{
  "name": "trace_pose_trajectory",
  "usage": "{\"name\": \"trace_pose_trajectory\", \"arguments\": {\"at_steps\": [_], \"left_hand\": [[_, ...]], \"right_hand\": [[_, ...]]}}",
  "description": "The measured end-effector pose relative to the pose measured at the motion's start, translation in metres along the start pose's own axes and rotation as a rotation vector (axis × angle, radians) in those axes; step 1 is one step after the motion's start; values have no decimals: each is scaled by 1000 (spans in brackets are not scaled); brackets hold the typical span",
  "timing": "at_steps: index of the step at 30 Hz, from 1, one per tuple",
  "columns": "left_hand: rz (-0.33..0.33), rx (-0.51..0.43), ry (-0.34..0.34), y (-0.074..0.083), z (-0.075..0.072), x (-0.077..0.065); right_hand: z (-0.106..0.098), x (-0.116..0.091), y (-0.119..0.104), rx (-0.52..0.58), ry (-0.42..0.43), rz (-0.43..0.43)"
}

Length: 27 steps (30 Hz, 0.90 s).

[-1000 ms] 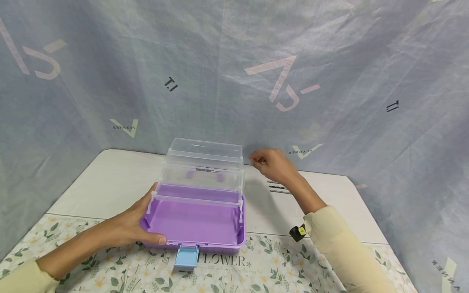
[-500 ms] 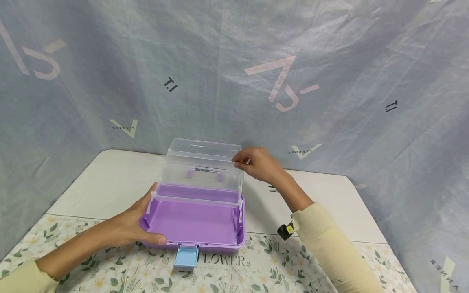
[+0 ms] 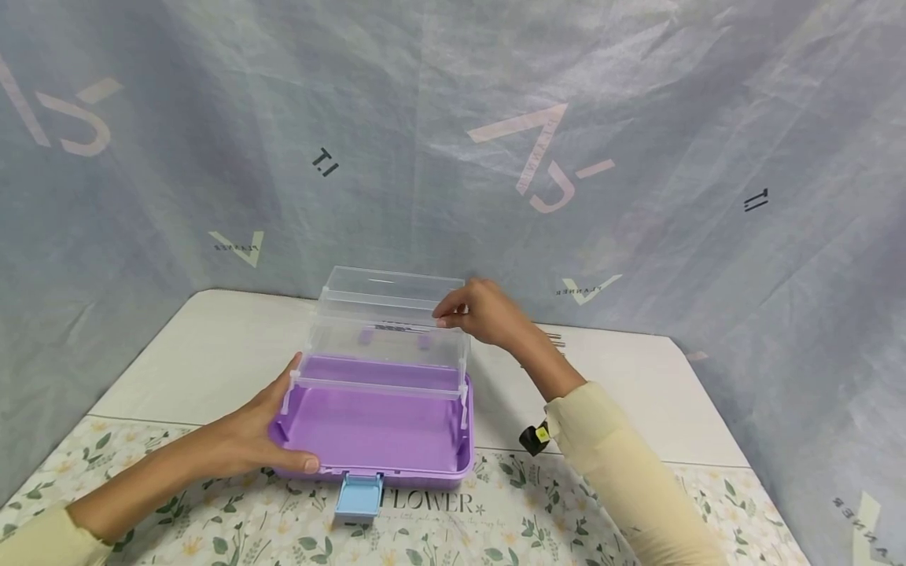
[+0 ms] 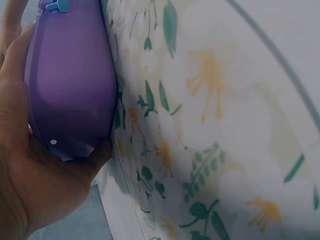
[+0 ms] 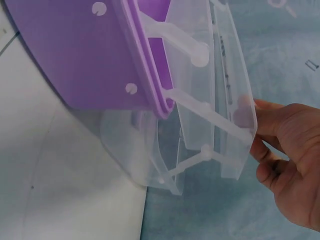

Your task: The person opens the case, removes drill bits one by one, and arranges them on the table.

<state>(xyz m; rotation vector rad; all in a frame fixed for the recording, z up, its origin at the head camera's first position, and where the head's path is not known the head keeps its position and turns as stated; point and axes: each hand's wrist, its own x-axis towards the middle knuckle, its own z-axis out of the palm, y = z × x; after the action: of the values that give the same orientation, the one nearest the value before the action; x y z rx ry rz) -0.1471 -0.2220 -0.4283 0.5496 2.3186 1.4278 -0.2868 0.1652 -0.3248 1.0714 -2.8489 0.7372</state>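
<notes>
Right hand has shifted left to the clear upper tray
Left hand grips purple toolbox; right hand's grasp unclear.

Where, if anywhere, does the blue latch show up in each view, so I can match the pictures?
Head: blue latch low in the picture, left of centre, on the box's near side.
Left wrist: blue latch at the top edge, toward the left.
Right wrist: not in it.
Shared landmark: the purple box, seen in all three views.
</notes>
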Motion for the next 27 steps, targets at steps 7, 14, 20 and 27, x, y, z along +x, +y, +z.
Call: {"name": "trace_pose_trajectory", "arguments": {"at_steps": [7,14,20,27], "left_hand": [[6,9,6,-1,0,0],[3,38,13,2,0,-1],[0,21,12,3,0,0],[-6,35,15,3,1,0]], "right_hand": [[4,7,-4,-12,-41,-8],[5,7,-4,-27,-54,-22],[8,6,-3,-64,-61,-60],[13,3,1,-95,26,-120]]}}
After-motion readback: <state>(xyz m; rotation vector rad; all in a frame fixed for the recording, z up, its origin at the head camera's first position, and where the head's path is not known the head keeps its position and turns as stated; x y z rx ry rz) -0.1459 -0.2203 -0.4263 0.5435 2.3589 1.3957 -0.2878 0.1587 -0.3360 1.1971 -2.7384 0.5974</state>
